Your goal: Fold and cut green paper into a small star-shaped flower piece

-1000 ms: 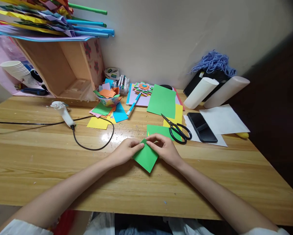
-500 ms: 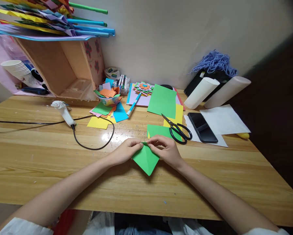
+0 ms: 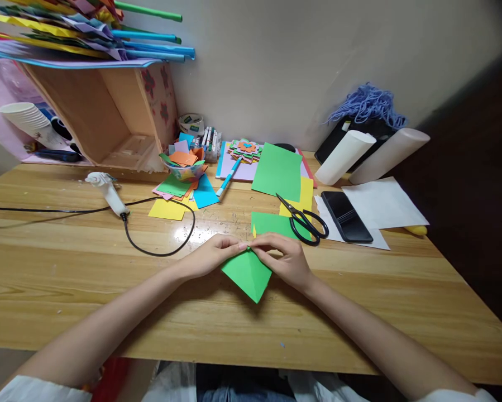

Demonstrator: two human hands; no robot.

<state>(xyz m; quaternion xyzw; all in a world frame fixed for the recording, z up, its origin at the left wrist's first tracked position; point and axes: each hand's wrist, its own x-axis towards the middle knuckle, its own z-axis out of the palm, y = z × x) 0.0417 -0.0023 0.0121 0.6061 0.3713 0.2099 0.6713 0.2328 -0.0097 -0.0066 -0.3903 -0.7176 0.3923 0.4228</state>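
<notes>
A green sheet of paper (image 3: 249, 274), creased down its middle, hangs with one corner pointing toward me. My left hand (image 3: 211, 255) pinches its far corner from the left, thumb on top. From the right, my right hand (image 3: 285, 258) grips the same far corner between thumb and fingers. The two sets of fingertips almost meet there, and they cover the small fold at that corner. Just beyond my right hand, black-handled scissors (image 3: 305, 223) rest on a green paper piece (image 3: 271, 223).
A white glue gun (image 3: 108, 192) with a looping black cord lies to the left. Behind it stand a wooden box (image 3: 161, 111) and a bowl of paper scraps (image 3: 183, 167). A phone (image 3: 346, 216), white paper (image 3: 385, 204) and white rolls (image 3: 347, 157) are on the right.
The green paper's left side has swung slightly outward and its near corner sits a little lower. My left hand has shifted slightly left, its thumb now nearer the far corner.
</notes>
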